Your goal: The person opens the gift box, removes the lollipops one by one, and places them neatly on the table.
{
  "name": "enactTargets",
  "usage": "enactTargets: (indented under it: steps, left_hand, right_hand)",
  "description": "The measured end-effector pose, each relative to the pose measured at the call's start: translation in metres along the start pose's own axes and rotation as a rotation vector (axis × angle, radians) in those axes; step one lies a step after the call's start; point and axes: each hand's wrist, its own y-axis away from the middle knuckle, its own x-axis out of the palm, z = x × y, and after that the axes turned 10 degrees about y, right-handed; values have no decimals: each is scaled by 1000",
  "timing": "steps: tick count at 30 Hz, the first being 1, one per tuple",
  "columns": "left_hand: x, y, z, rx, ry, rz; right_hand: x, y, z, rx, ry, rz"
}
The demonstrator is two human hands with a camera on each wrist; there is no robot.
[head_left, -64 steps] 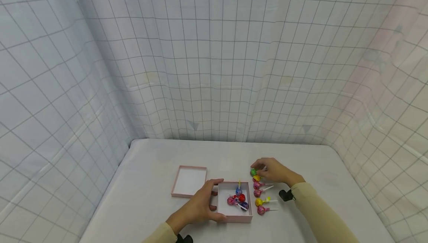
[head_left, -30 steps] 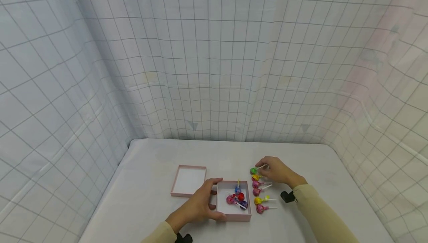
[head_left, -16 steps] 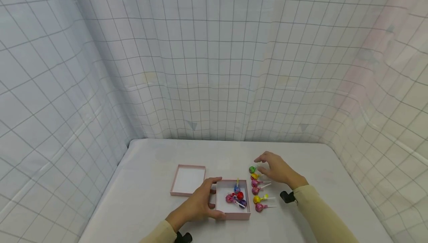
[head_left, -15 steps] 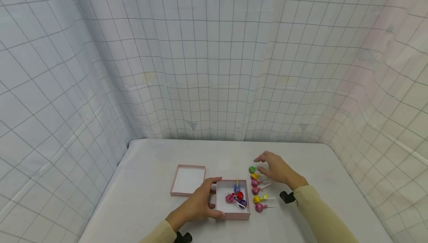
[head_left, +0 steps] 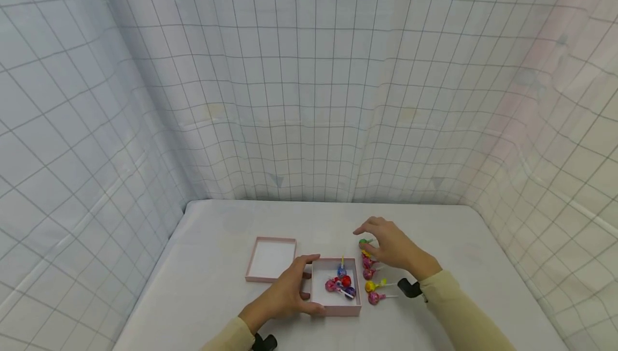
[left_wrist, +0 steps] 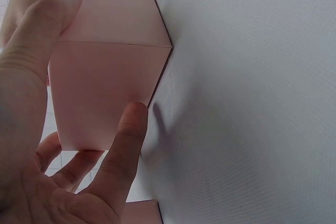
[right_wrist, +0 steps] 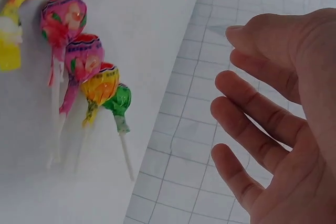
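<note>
A square pink box with a white inside holds several wrapped lollipops. My left hand holds it at the left side; in the left wrist view the thumb lies on one pink wall and a finger touches the neighbouring one. To the right of the box, several lollipops lie in a column, the green lollipop at the far end, then a yellow-orange lollipop. Above that far end my right hand hovers with spread fingers, nothing in them. It partly hides these lollipops in the head view.
A shallow pink lid lies inside up, behind and left of the box. Near the front of the column are a yellow lollipop and a pink one. Grid-patterned curtains surround the white table.
My right hand has let go of the green lollipop's stick, risen off it and shifted left towards the box. The left hand stays at the box.
</note>
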Motion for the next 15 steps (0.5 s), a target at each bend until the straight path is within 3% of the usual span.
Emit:
enactTargets:
  steps: [15]
  left_hand:
    - [-2, 0, 0, 1, 27, 6]
  right_hand:
    - [-7, -3, 43, -152, -103, 115]
